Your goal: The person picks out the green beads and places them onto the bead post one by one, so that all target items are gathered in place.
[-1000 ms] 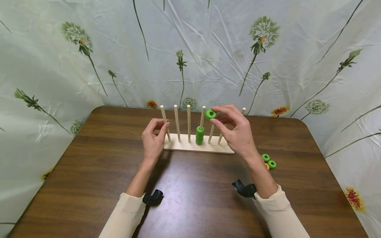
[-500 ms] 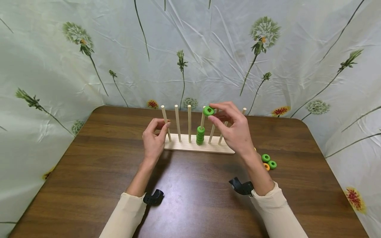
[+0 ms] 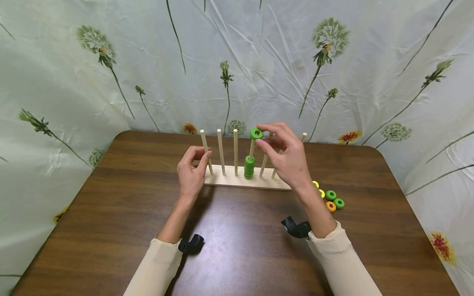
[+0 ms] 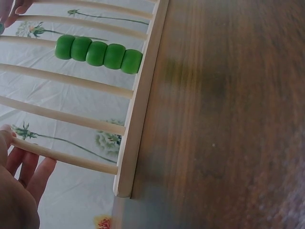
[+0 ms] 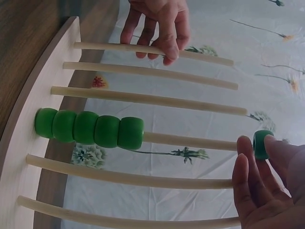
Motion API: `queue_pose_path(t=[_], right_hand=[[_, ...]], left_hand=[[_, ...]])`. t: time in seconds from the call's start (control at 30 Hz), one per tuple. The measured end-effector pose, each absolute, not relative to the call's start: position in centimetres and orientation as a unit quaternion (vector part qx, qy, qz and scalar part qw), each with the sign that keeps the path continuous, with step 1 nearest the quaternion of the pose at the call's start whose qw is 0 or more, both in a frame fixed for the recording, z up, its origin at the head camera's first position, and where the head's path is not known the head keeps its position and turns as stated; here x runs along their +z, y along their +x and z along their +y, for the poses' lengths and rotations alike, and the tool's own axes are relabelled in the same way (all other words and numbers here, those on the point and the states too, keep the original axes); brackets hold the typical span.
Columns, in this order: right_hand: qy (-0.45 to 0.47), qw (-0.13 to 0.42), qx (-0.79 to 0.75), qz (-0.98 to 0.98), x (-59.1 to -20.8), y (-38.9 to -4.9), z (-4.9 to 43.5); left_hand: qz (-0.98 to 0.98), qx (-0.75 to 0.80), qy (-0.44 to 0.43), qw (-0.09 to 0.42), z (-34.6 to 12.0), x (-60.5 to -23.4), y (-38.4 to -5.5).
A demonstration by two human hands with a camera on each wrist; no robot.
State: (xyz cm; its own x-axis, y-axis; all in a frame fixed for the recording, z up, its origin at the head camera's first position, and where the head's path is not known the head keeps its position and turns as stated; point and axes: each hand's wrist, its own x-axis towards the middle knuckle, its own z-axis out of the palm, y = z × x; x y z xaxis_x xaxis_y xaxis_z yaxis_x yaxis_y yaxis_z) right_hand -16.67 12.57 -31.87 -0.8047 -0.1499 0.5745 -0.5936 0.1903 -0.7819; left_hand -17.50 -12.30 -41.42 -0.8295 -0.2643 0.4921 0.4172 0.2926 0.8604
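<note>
A wooden rack with a pale base (image 3: pixel 237 182) and several upright pegs stands on the table. Thumb and fingers of my left hand (image 3: pixel 191 170) pinch the leftmost peg (image 3: pixel 205 142). A stack of several green beads (image 3: pixel 249 167) sits at the bottom of a peg right of the middle. My right hand (image 3: pixel 290 158) pinches another green bead (image 3: pixel 252 135) at that peg's top, its hole facing the head camera. In the right wrist view the held bead (image 5: pixel 261 144) is just beyond the peg's end (image 5: pixel 214 142); fingers hide whether the tip has entered it.
To the right of my right forearm lie loose beads: green ones (image 3: pixel 338 207), an orange one (image 3: pixel 328 209) and yellow ones (image 3: pixel 323 197) partly behind the arm. A flowered cloth (image 3: pixel 155 61) hangs behind the brown table (image 3: pixel 111 218).
My right hand has carried the green bead left and slightly up, from beside the peg to its top. The yellow beads have come into sight. My left hand keeps its grip.
</note>
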Motion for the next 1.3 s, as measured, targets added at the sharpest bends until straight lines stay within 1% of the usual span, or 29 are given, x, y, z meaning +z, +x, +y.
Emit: queue_pose_path(t=[0.27,0.53,1.3], right_hand=[[0.244,0.183,0.591,-0.747,-31.81,-16.86,12.34],[0.221,0.188,0.585,-0.757,-31.53,-17.03,11.98],[0.197,0.174,0.571,-0.778,-31.59,-16.99,11.92]], left_hand=[[-0.744,-0.602,-0.049,0.286,-12.24,-41.40,-17.67],[-0.744,-0.605,-0.046,0.280,-12.24,-41.34,-17.69],[-0.748,-0.595,-0.047,0.289,-12.30,-41.31,-17.57]])
